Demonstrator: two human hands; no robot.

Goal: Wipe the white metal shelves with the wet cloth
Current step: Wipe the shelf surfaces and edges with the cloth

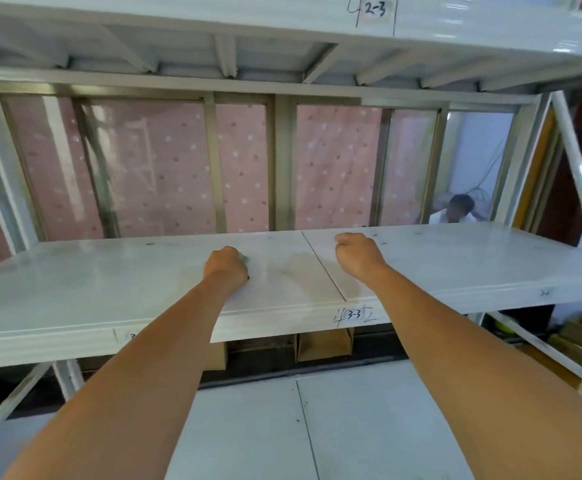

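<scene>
A white metal shelf (109, 289) runs across the middle of the view, marked "3-3" on its front edge. My left hand (227, 268) rests on it just left of the panel seam, fingers closed over a cloth; only a small green edge of the cloth (245, 259) shows by the knuckles. The surface between my hands looks damp and streaked. My right hand (357, 252) lies on the shelf right of the seam, fingers curled into a loose fist with nothing visible in it.
An upper shelf (456, 26) marked "2-3" hangs overhead. A lower shelf (248, 427) sits below my arms. Pink dotted curtain (165, 168) behind window frames at the back. A person (454, 211) sits beyond the right rear. Cardboard boxes (324, 344) stand under the shelf.
</scene>
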